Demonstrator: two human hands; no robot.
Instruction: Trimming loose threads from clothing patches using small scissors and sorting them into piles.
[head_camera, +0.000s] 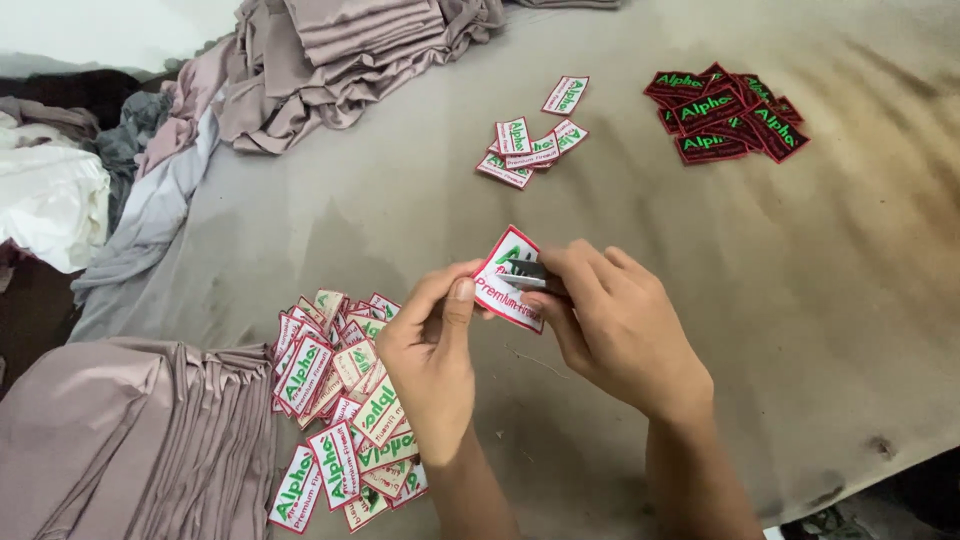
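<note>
White woven label (505, 280) w/ red border & green lettering sits mid-scene, held above the counter (400, 210). My left hand (435, 350) pinches its left edge, thumb on top. Right hand (615, 320) closes its grip on a small dark metal tool (532, 272), prob. snips, pressed at the label's right side. Loose pile of same labels (340, 400) near-left, small batch (530, 140) far-center, dark-red ones (725, 115) far-right, folded mauve fabric (130, 450) near-left. Risk as I judge it: blade so close to thumb could nick skin or cut into the border if the label slips.
</note>
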